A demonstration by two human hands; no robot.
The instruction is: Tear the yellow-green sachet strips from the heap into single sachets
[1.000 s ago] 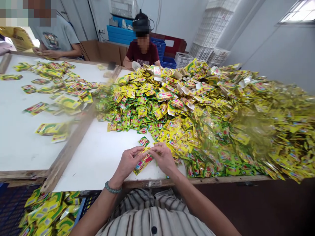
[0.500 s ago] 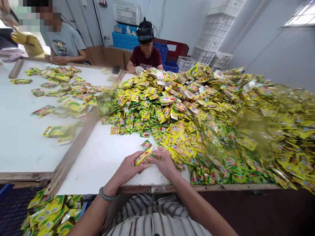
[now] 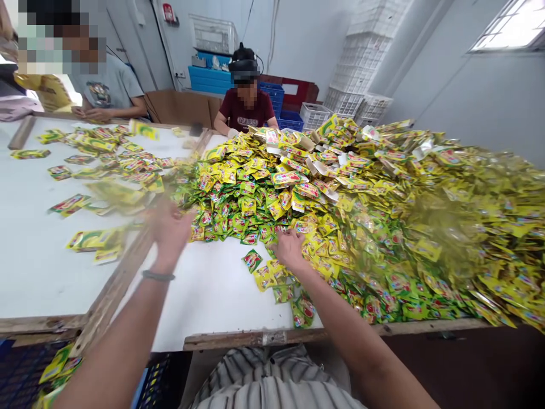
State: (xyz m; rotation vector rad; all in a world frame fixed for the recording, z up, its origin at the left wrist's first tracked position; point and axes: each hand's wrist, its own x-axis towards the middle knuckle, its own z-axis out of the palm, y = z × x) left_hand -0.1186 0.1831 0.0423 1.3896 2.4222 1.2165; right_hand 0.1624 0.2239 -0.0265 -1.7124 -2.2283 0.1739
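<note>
My left hand (image 3: 170, 227), smeared by motion, hovers by the wooden divider with its thumb apart from the fingers; no box shows in it. Beyond it, a blurred yellow box (image 3: 145, 129) appears over the far part of the left table. My right hand (image 3: 290, 249) is at the near edge of the sachet pile (image 3: 251, 204), fingers curled down onto small yellow and green sachets. What is under its fingertips is hidden. A single green sachet (image 3: 252, 260) lies on the white tabletop left of this hand, with yellow sachets (image 3: 266, 276) just below it.
A wooden divider (image 3: 114, 289) separates the white left table (image 3: 38, 255), with scattered yellow boxes, from mine. Open boxes (image 3: 289, 179) lie on the pile. Below left is a blue crate (image 3: 155, 380). Two people (image 3: 249, 111) sit across the tables. A blurry smudge covers parts of the view.
Both hands held a small yellow box before. My left hand has moved up and left, away from the box, now over the left table; my right hand has gone up to the pile.
</note>
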